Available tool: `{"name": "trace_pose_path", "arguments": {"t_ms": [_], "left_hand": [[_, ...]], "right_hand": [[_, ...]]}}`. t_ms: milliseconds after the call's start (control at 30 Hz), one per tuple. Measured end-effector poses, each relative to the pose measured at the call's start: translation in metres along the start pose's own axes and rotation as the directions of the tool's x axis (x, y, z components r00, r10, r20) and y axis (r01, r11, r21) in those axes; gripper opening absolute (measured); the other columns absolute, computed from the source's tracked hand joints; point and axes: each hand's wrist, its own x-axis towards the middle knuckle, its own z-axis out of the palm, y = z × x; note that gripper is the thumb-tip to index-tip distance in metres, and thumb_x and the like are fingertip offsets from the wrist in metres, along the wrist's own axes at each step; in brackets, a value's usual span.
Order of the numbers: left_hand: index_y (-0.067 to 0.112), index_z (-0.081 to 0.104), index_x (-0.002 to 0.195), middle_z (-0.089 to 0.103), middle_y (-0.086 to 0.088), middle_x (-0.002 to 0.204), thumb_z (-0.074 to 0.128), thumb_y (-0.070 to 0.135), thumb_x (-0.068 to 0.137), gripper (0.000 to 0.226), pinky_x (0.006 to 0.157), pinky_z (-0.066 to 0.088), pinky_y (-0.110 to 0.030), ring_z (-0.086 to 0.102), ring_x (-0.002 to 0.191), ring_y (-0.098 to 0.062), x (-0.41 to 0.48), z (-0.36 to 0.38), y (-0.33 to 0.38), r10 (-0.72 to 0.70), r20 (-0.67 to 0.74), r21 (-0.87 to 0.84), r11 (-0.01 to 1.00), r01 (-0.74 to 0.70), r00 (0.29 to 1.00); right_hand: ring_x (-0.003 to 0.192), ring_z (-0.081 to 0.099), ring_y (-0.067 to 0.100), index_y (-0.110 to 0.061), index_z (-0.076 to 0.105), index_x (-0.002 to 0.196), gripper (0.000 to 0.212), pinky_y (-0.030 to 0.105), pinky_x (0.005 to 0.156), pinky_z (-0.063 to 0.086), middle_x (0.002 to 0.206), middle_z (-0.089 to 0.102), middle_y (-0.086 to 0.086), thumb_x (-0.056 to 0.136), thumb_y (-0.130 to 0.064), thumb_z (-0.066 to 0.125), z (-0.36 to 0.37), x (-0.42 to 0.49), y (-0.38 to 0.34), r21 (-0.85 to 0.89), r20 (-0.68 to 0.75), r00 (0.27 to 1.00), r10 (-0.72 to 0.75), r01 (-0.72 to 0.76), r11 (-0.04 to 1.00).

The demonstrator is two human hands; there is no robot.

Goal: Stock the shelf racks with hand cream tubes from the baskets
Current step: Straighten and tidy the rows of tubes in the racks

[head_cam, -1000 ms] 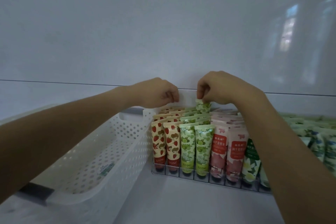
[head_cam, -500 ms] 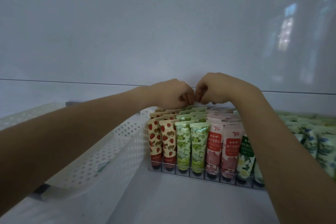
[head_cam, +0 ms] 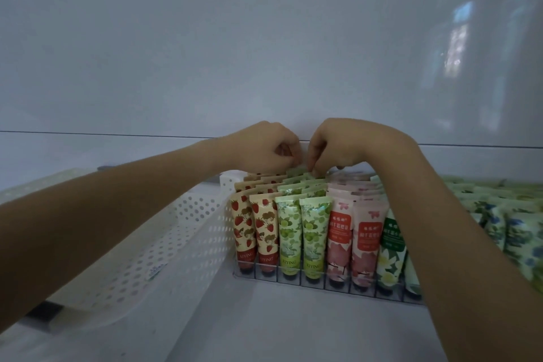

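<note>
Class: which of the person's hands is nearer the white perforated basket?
Left. The left hand is by the far corner of the white perforated basket; the right hand is farther right, pinching a green tube.

A single wide-angle head view looks forward and slightly down, close up, facing the glossy white back panel (head_cam: 264, 38). The clear plastic divided rack (head_cam: 311, 281) sits low, right of centre, and the white perforated plastic basket (head_cam: 176, 229) lower left. Both forearms enter from the bottom corners, with the left hand (head_cam: 264, 147) and right hand (head_cam: 346, 141) meeting mid-frame.
</note>
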Motion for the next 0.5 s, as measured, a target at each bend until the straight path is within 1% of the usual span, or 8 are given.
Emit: {"name": "trace_pose_path", "arguments": {"t_ms": [67, 100, 167, 233, 333, 367, 500], "left_hand": [[0.015, 0.07, 0.097, 0.053, 0.021, 0.075, 0.058, 0.021, 0.088, 0.017, 0.061, 0.035, 0.002, 0.049, 0.064, 0.008, -0.0029, -0.0027, 0.0002, -0.012, 0.055, 0.007, 1.0, 0.012, 0.998], [0.016, 0.071, 0.096, 0.052, 0.022, 0.074, 0.058, 0.025, 0.088, 0.018, 0.062, 0.035, 0.001, 0.049, 0.065, 0.007, -0.0039, -0.0028, 0.0, -0.022, 0.087, 0.001, 1.0, 0.022, 0.996], [0.019, 0.072, 0.092, 0.058, 0.017, 0.078, 0.059, 0.03, 0.087, 0.017, 0.064, 0.038, -0.003, 0.052, 0.067, 0.005, -0.005, -0.0011, -0.0005, -0.034, 0.143, -0.036, 0.999, 0.04, 0.989], [0.018, 0.072, 0.092, 0.06, 0.014, 0.081, 0.06, 0.028, 0.086, 0.016, 0.067, 0.039, -0.007, 0.053, 0.068, 0.006, -0.0046, 0.0013, -0.0004, -0.034, 0.171, -0.049, 0.998, 0.043, 0.985], [0.016, 0.072, 0.094, 0.057, 0.02, 0.078, 0.061, 0.021, 0.086, 0.015, 0.063, 0.038, -0.001, 0.052, 0.065, 0.009, -0.0025, 0.0028, 0.0008, -0.037, 0.172, -0.066, 0.997, 0.049, 0.984], [0.016, 0.072, 0.095, 0.058, 0.019, 0.079, 0.061, 0.019, 0.086, 0.015, 0.062, 0.038, 0.0, 0.052, 0.065, 0.008, -0.002, 0.0025, 0.001, -0.038, 0.174, -0.069, 0.996, 0.051, 0.984], [0.016, 0.071, 0.094, 0.063, 0.006, 0.086, 0.061, 0.016, 0.086, 0.013, 0.064, 0.04, -0.005, 0.055, 0.069, -0.002, -0.0003, 0.0009, 0.0005, -0.037, 0.207, -0.079, 0.995, 0.055, 0.978]], "right_hand": [[0.059, 0.049, 0.01, -0.026, 0.066, 0.069, 0.018, 0.021, 0.054, 0.04, 0.067, 0.059, -0.006, 0.077, -0.01, 0.068, 0.0002, -0.0014, -0.0022, -0.012, 0.031, 1.0, -0.001, 0.001, 1.0], [0.059, 0.049, 0.009, -0.026, 0.066, 0.068, 0.019, 0.021, 0.053, 0.039, 0.065, 0.058, -0.007, 0.077, -0.01, 0.067, 0.0001, -0.002, -0.0031, -0.013, 0.039, 0.999, -0.001, 0.002, 1.0], [0.059, 0.049, 0.009, -0.025, 0.066, 0.069, 0.016, 0.021, 0.053, 0.038, 0.063, 0.057, -0.009, 0.077, -0.011, 0.069, 0.0003, -0.0031, -0.0045, -0.019, 0.054, 0.999, -0.002, 0.003, 1.0], [0.059, 0.049, 0.008, -0.026, 0.066, 0.07, 0.014, 0.021, 0.053, 0.038, 0.062, 0.056, -0.009, 0.076, -0.013, 0.07, 0.0005, -0.0036, -0.0048, -0.026, 0.066, 0.998, -0.001, 0.002, 1.0], [0.059, 0.049, 0.008, -0.026, 0.066, 0.07, 0.014, 0.021, 0.053, 0.038, 0.063, 0.057, -0.009, 0.076, -0.015, 0.07, 0.001, -0.0032, -0.0049, -0.03, 0.072, 0.997, 0.005, -0.003, 1.0], [0.059, 0.048, 0.008, -0.027, 0.066, 0.069, 0.014, 0.021, 0.053, 0.038, 0.063, 0.057, -0.008, 0.076, -0.015, 0.07, 0.001, -0.0029, -0.0049, -0.031, 0.071, 0.997, 0.008, -0.006, 1.0], [0.062, 0.051, 0.009, -0.026, 0.066, 0.069, 0.014, 0.021, 0.054, 0.04, 0.066, 0.059, -0.008, 0.076, -0.015, 0.07, 0.0019, -0.002, -0.0037, -0.031, 0.066, 0.998, 0.006, -0.004, 1.0]]}}
